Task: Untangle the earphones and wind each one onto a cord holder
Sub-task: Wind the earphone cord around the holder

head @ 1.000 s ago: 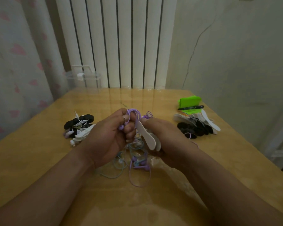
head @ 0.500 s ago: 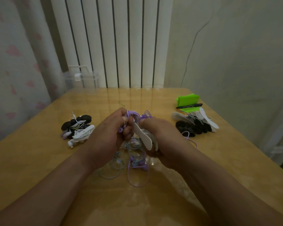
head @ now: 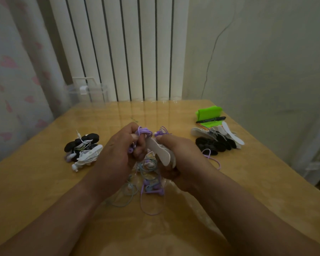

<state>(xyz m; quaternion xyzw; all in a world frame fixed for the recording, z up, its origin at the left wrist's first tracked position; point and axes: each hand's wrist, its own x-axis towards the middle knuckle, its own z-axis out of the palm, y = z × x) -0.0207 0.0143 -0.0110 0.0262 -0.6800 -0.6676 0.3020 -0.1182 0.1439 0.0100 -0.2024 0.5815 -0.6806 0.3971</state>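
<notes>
To the left of the white cord holder (head: 160, 151), my left hand (head: 118, 154) is curling its fingers round a bunch of purple earphone cord (head: 144, 131), whose loops are standing up above my knuckles, close to the holder's upper end. My right hand (head: 181, 157) is gripping the holder itself, thumb on top and fingers wrapping beneath, so the flat piece is slanting between the two hands. I am judging that this winding is only starting. To do it well, I should be feeding the cord out under light tension, laying each turn into the holder's narrow waist. The slack needs to slip free of the tangle (head: 148, 178) lying on the table (head: 44, 191) just below the holder without dragging the pale blue set along. Well left of the holder, finished sets (head: 83, 150) are sitting heaped, thin white cords bundled on black and white holders. The purple cord is looking thin, rubbery and springy. The holder is looking matte, smooth and stiff, with rounded ends like a bone. To its right, spare holders (head: 216, 141) are lying overlapped, with a bright green folded piece (head: 209, 112) and a black pen (head: 211, 119) beyond them.
</notes>
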